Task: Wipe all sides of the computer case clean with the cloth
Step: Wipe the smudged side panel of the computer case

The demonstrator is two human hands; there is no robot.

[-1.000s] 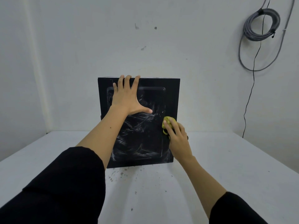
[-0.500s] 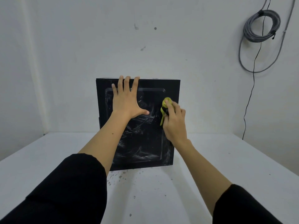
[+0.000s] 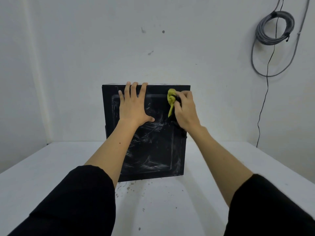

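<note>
A black computer case (image 3: 153, 150) stands upright on the white table, its broad side panel facing me and streaked with pale smears. My left hand (image 3: 134, 106) presses flat against the upper left of that panel, fingers straight and reaching the top edge. My right hand (image 3: 185, 111) grips a bunched yellow-green cloth (image 3: 171, 100) and holds it against the panel's upper right corner. Part of the cloth is hidden under my fingers.
The white table (image 3: 221, 167) carries dark specks of dirt (image 3: 124, 188) in front of the case. A white wall stands close behind. A coil of grey cable (image 3: 276, 28) hangs on the wall at upper right, with a thin black wire running down.
My right hand has slid the cloth up the right side of the panel, from about mid-height to the top corner. My left hand has stayed pressed on the panel.
</note>
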